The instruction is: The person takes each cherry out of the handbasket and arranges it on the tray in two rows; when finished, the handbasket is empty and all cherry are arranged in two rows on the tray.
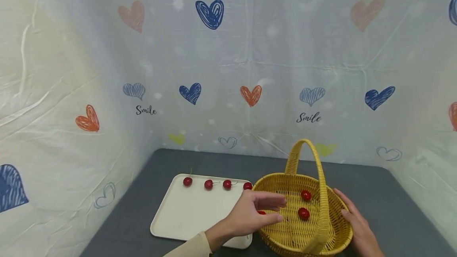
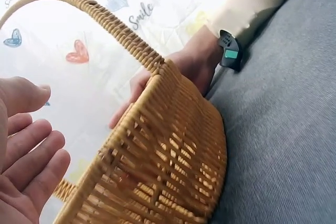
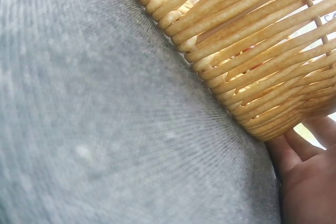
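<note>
In the head view, the yellow wicker basket (image 1: pixel 273 181) stands at the right with its handle upright. My left hand (image 1: pixel 250 211) hovers at its left rim, fingers extended and thumb apart; no object shows in its grasp in the left wrist view. Two cherries, one upper (image 1: pixel 306 195) and one lower (image 1: pixel 304 213), lie inside the basket, and a bit of red (image 1: pixel 262 212) shows between left thumb and fingers. My right hand (image 1: pixel 360 225) holds the basket's right side, thumb over the rim and fingers outside. Its fingers (image 3: pixel 302 145) touch the wicker in the right wrist view.
A cream tray (image 1: pixel 192 213) lies left of the basket, partly behind my left arm. Several stemmed cherries sit along its far edge, the leftmost cherry (image 1: pixel 187 181) near the corner. A grey cloth (image 1: pixel 121 225) covers the table, and a heart-printed curtain (image 1: pixel 228 50) hangs behind.
</note>
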